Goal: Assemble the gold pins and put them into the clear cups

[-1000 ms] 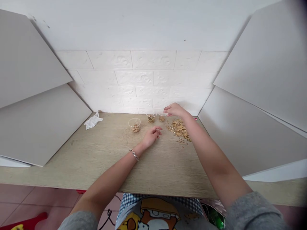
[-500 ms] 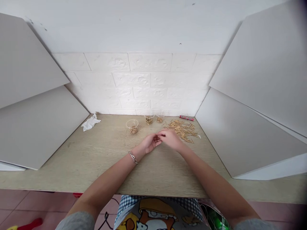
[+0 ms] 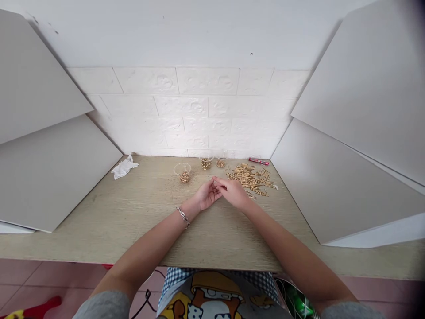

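My left hand (image 3: 207, 195) is palm up with its fingers curled, just above the table's middle. Against its fingertips, my right hand (image 3: 233, 192) is closed in a pinch. Whatever the two hands hold is too small to make out. Right behind my right hand lies a loose pile of thin golden sticks (image 3: 249, 178). To the left of my hands stands a clear plastic cup (image 3: 182, 169) with small gold-coloured pieces in its bottom. Two similar cups, one (image 3: 206, 161) beside the other (image 3: 221, 160), stand further back by the wall, with small metallic pieces inside.
A red patterned pen-like stick (image 3: 258, 161) lies at the back right. Crumpled white tissue (image 3: 124, 167) rests at the back left. Grey-white panels (image 3: 46, 177) flank the wooden table (image 3: 133, 221) on both sides, and a white brick-patterned wall (image 3: 207, 106) closes the back.
My right hand has shifted slightly left, its fingertips now further over my left fingers. The whole view has tilted a little; the cups and sticks lie as before.
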Demonstrator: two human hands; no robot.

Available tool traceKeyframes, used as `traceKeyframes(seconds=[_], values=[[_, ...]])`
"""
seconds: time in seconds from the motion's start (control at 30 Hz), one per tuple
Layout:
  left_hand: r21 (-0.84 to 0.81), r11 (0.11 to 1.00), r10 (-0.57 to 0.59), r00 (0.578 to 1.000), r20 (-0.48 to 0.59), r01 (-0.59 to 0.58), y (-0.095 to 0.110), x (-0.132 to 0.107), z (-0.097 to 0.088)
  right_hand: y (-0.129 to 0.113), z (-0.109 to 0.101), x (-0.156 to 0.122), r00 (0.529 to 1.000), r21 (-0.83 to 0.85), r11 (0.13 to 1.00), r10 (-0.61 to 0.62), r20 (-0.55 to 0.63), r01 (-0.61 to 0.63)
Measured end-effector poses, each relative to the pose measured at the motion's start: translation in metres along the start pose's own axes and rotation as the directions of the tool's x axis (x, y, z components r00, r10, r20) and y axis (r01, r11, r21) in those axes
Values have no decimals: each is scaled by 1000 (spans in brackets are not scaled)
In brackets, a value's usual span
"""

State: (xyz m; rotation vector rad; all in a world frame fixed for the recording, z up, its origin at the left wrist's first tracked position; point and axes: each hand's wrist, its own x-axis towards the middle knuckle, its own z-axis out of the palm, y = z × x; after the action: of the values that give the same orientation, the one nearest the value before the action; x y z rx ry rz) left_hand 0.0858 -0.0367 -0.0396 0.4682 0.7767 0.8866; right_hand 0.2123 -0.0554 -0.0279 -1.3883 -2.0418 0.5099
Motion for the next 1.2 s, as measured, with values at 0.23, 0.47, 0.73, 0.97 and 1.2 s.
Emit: traceKeyframes(seconds=[0.23,0.47,0.73,0.97,1.2], values=[[93,993,75,997,31,-78,-1,4,-5,3,-4,3,996,218,976,30,-87,-11],[106,986,127,992,17,-128,10,5,-10,12,-6,8,964,553,822,238,-117,-135],[122,989,82,996,21,-84,13,5,-8,16,-6,12,929,709,666,367,-40,-233],[119,990,57,993,101,-69,10,3,-10,19,-3,10,926,804,524,366,86,-282],[156,987,6,989,149,-30,10,3,-11,24,5,11,961,712,668,275,32,-215]])
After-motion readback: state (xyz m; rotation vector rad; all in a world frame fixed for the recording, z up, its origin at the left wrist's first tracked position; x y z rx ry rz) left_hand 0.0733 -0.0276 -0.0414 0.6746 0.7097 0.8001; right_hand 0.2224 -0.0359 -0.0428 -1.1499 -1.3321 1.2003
